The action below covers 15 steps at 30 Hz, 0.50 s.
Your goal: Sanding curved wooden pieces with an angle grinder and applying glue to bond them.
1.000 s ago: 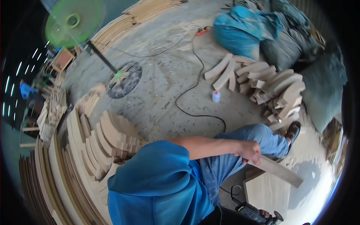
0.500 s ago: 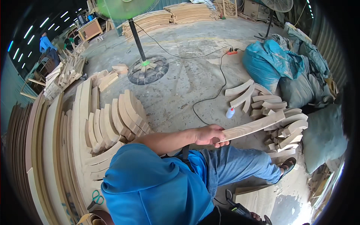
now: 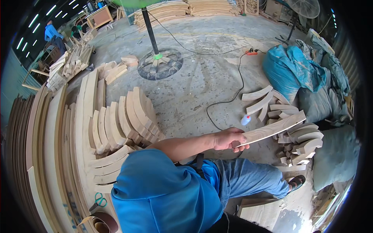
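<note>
Head view: the left hand (image 3: 230, 139) is closed on the near end of a curved wooden piece (image 3: 274, 127), thumb on the upper face and fingers wrapped beneath, with no visible gap at the grip. The right hand is out of view; its state cannot be told. The piece extends from the left hand toward the right, beyond the jeans-clad leg (image 3: 248, 176), grained face visible and far end raised. In the view, this far end overlaps the pile of curved pieces (image 3: 307, 140) near the blue bag (image 3: 289, 72); contact between them cannot be confirmed. A white bottle (image 3: 245, 120) with a red cap stands just beyond the piece. A second stack of curved pieces (image 3: 132, 112) lies on the left, with green-handled scissors (image 3: 99, 200) and a brown roll (image 3: 103, 223) nearer the body. The step in hand is judged to be one-handed handling of a single piece at arm's length. Any further move calls for a firm hold, since support at one end only would probably let the far end dip or twist. Maintain clearance from the bottle and keep the piece level over the pile.
</note>
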Motion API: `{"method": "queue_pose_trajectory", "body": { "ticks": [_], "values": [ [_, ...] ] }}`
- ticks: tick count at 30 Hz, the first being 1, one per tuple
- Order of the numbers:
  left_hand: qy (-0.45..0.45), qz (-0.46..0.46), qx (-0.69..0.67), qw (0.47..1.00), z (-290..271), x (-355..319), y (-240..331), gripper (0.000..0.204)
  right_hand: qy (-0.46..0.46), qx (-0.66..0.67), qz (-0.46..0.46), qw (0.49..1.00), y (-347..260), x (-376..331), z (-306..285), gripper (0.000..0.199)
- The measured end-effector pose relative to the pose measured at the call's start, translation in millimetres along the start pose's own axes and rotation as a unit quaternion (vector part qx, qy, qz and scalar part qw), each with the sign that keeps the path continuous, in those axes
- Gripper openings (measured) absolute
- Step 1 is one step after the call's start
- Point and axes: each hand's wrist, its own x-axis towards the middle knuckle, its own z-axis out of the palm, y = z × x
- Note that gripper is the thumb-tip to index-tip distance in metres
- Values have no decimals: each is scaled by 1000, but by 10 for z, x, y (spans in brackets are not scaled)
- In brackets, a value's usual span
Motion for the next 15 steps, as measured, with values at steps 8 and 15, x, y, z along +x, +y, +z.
{"method": "queue_pose_trajectory", "body": {
  "ticks": [8,15],
  "values": [
    [19,48,-58,997,-24,-112,109,38,-7,3,7,1000,118,58,18,49],
    [20,59,-62,996,-228,-200,223,50,-16,8,6,1000,156,71,41,49]
  ]
}}
